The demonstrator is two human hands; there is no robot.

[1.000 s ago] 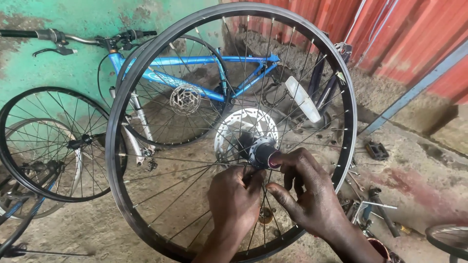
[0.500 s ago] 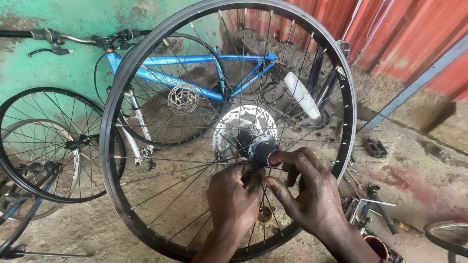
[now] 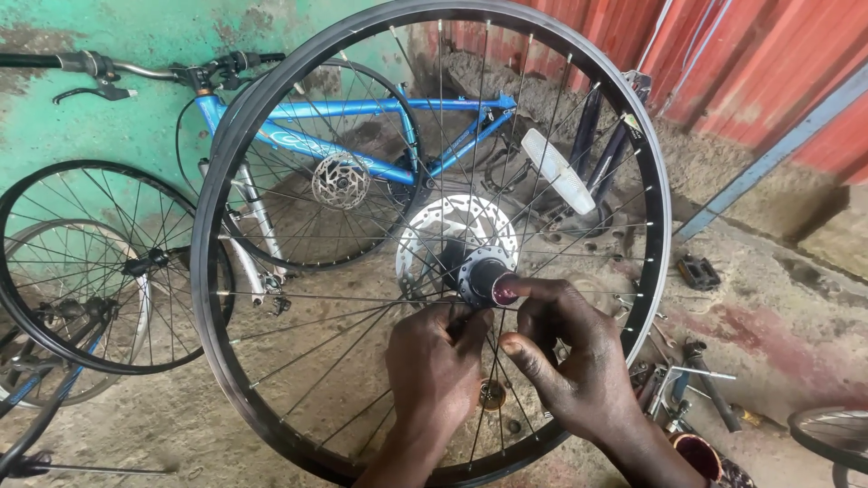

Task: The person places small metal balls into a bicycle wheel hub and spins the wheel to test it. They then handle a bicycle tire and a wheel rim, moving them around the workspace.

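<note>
gripping the hub [image 3: 484, 276] from below, both hands are kept together on the wheel [image 3: 271, 108]; since 1 s ago the right hand [image 3: 570, 361] is shifted slightly, thumb on the axle end, left hand [image 3: 434, 366] pinching spokes.

A: Report illumination.
B: Even, diffuse daylight. Scene is bright; shadows are soft, with no hard edges on the ground [image 3: 778, 307].
A: Glare?
B: Mild highlights on the disc rotor [image 3: 457, 226] and the white saddle [image 3: 558, 170] (no detail is lost). The rim [image 3: 210, 271] shows a faint sheen.
A: Focus and blur?
B: Sharp at centre; spokes and both hands resolve cleanly. Slight softness at the lower corners.
A: Distortion?
B: Wide-angle stretch towards the frame edges; the rim reads slightly oval.
</note>
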